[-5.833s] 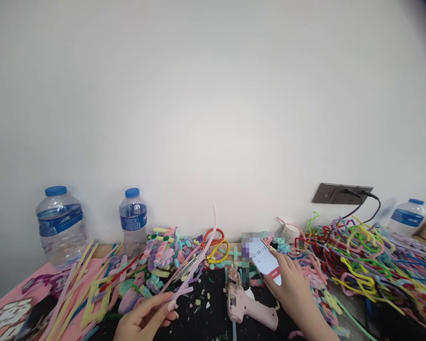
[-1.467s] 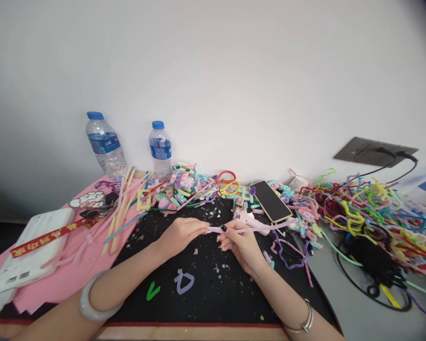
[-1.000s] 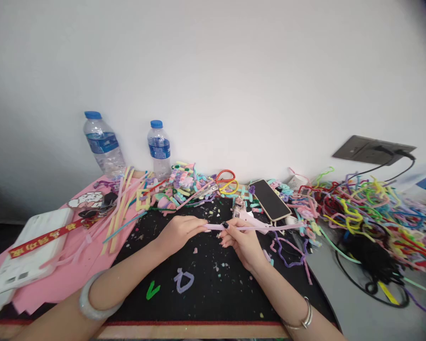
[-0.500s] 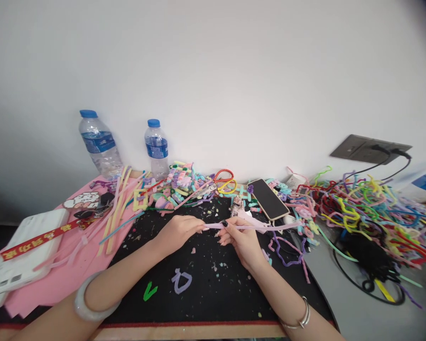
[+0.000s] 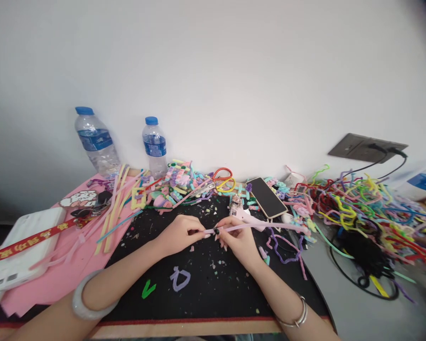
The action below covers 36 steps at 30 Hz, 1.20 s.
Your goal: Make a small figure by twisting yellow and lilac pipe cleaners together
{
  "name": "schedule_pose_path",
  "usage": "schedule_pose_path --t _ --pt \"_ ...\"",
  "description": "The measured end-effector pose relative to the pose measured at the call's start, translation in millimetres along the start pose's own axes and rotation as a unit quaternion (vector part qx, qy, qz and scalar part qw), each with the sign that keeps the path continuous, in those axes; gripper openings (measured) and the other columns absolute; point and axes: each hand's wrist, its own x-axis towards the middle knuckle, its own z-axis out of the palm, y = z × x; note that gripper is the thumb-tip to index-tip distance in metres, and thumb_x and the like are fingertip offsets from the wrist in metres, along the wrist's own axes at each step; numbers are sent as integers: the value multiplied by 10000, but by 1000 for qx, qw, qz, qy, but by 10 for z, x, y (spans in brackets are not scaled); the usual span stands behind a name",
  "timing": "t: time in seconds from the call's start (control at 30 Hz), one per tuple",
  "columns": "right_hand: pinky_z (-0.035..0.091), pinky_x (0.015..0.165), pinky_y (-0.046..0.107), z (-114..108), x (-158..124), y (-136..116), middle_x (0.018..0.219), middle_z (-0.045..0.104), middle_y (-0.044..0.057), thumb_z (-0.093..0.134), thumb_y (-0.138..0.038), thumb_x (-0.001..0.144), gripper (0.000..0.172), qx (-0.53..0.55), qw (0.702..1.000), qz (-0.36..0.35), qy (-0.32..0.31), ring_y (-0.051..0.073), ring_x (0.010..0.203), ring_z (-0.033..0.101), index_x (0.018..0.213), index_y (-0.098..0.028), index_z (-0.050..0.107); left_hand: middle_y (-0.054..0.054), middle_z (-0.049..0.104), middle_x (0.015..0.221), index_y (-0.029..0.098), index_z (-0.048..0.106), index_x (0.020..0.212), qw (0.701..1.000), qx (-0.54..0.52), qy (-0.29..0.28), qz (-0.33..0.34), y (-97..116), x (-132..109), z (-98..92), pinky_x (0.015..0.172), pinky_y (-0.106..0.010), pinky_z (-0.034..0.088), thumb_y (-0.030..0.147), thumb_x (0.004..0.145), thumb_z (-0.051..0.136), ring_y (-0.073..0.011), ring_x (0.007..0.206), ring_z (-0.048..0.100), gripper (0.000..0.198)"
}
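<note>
Between my hands runs a pale lilac-pink pipe cleaner (image 5: 259, 225), its long free part trailing off to the right. My left hand (image 5: 181, 233) pinches its left end between thumb and fingertips. Close beside it, my right hand (image 5: 236, 237) grips the same strip with thumb and fingers, so only a short bit shows between them. On the black mat (image 5: 206, 293) below lie a purple bent pipe-cleaner loop (image 5: 180, 279) and a green V-shaped piece (image 5: 148, 289). Small fluff scraps are strewn over the mat.
Scissors (image 5: 224, 181) with red and yellow handles lie on a heap of pipe-cleaner pieces (image 5: 181, 182). Nearby is a phone (image 5: 269, 198). A large tangle of pipe cleaners (image 5: 369, 199) is at right. Two bottles (image 5: 97, 142) stand by the wall; a white box (image 5: 28, 241) is left.
My right hand has slid left along the pipe cleaner, closer to my left hand, shortening the stretch between them. The view has shifted slightly.
</note>
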Motion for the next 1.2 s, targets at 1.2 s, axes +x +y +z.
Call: schedule_pose_path --t 1.2 --pt "222 487 235 -26 -68 -40 506 320 -54 482 -298 841 361 -179 980 -86 -25 89 501 287 519 -182 367 28 545 484 123 548 584 929 -296 -179 -129 13 -8 -29 389 -162 263 350 755 634 -44 378 388 297"
